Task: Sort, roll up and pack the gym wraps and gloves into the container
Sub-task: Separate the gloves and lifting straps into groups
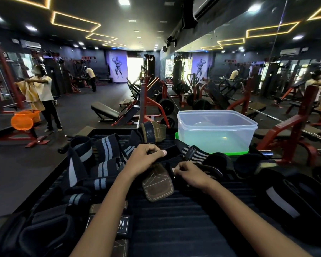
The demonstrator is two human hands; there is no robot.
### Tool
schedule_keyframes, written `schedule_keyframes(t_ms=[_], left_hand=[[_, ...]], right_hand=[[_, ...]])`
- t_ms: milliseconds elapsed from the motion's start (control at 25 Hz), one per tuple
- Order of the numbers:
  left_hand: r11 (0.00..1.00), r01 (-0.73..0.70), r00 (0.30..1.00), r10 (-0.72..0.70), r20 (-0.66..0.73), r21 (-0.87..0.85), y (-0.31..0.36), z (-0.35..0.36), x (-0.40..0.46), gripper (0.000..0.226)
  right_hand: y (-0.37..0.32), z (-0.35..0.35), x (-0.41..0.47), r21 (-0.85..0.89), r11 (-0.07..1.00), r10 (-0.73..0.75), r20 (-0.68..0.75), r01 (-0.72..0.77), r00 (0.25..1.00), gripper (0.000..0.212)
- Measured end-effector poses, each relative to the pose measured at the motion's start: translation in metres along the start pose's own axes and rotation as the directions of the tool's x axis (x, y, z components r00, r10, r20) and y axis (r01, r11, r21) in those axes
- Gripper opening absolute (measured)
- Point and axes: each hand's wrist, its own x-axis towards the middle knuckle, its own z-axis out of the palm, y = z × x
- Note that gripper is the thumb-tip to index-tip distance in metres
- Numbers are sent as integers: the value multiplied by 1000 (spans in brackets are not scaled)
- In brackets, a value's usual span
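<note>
Both hands work on one black grip strap [171, 160] lying across the middle of the ribbed black bench [183, 219]. The left hand [145, 158] has its fingers curled over the strap's upper edge, thumb laid along it, and the right hand [190, 173] pinches the same strap nearer its buckle end. The brown leather palm pad [158, 184] attached to it hangs between the two wrists.

The clear plastic container [216, 131] stands open at the far right of the bench on a green lid [237, 153]; it looks empty, so packing seems not yet begun. To the left lies a tangle of dark wraps with grey stripes [102, 160], and a second leather-padded grip [153, 131] sits beyond the hands. More black straps crowd the right edge and near left corner.

The likely trouble is the clutter. The held strap touches or overlaps a striped wrist wrap [195, 153] just beside it, so lifting could drag that neighbour along or snag on its hook-and-loop patch. The stiff leather pad may resist rolling and spring open once released. Loose ends near the bench edge could slide off if the pile is disturbed
</note>
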Motion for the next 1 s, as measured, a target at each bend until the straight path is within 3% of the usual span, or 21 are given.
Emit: schedule_keyframes(t_ms=[160,280,480,680,1000], left_hand=[[999,-11,993,15,116,-31,-3,6,-1,28],[1000,-6,993,4,116,19,-5,3,0,28],[987,39,980,-69,187,156,-5,3,0,27],[958,176,971,-207,120,226,-8,0,3,33],[942,180,969,-219,112,284,-4,5,2,27]], right_hand=[[-9,4,-8,494,863,40,139,-105,989,20],[-14,4,-10,640,760,65,96,-111,993,17],[-13,-1,-6,672,738,166,-104,-54,981,24],[-10,-7,-3,759,636,191,17,-137,981,22],[-10,-9,-8,593,804,11,32,-28,999,25]])
